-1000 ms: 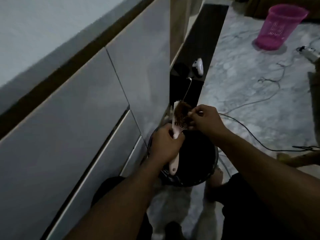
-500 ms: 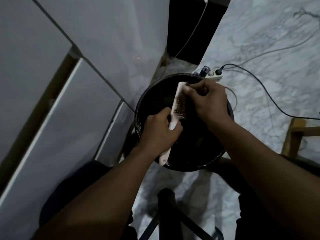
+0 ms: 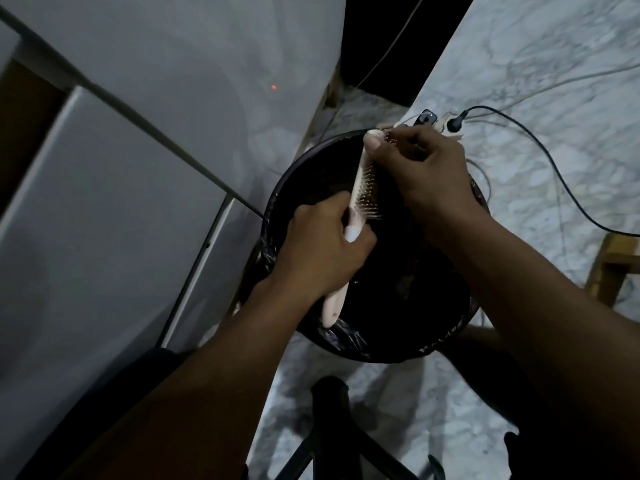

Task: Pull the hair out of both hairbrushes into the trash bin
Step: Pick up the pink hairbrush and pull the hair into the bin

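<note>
L hand (image 3: 323, 245) is wrapped round the handle of the brush (image 3: 360, 188), fist clamped tight, w/ the handle butt poking out below the fist toward the person. Brush head runs up and away from that grip, bristles facing right, all of it held over the open bin (image 3: 381, 344).

R hand (image 3: 424, 174) sits over the far end of the brush head, above and beyond the L grip. Thumb tip presses on the pale edge near the tip, fingers curled down onto the bristle side. It looks closed in a pinch at the bristles, but whether there's hair betw. the fingers I can't tell; too dark, and the hand covers it.

Step in hand, prob.: stripping hair from the first brush, working at the top of the head. No second brush in view, so roughly early-to-mid task.

Next move needs: L grip steady as an anchor, R hand pulling away from the bristles and off to the right, then letting go over the bin so the clump drops inside the black liner, not on the floor.
</note>
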